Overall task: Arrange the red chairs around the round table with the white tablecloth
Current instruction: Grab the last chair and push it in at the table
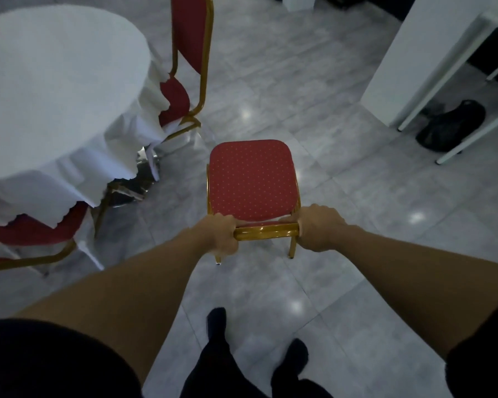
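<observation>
**Head view: third chair in hand, two already at the table**

Head camera looks down on a tiled floor [342,156]. Round table [55,90] with white tablecloth sits at upper left.

Done, as far as visible: one red chair [189,38] stands at the far side of the table, its seat tucked under the cloth edge. A second red chair [26,231] sits at the near-left edge, seat partly under the cloth.

In progress: a third chair [252,179], red dotted seat and gold frame, stands out on the open floor, to the right of the table and apart from it. Left hand [223,234] and right hand [318,228] each grip one end of the top bar of its back, fingers curled closed around the bar. Cannot tell whether the legs are lifted or resting.

Left to do, by my estimate: carry or slide this chair to a free spot at the table's rim. Rest of the table's edge is out of frame, so the count of chairs needed is unknown.
</observation>
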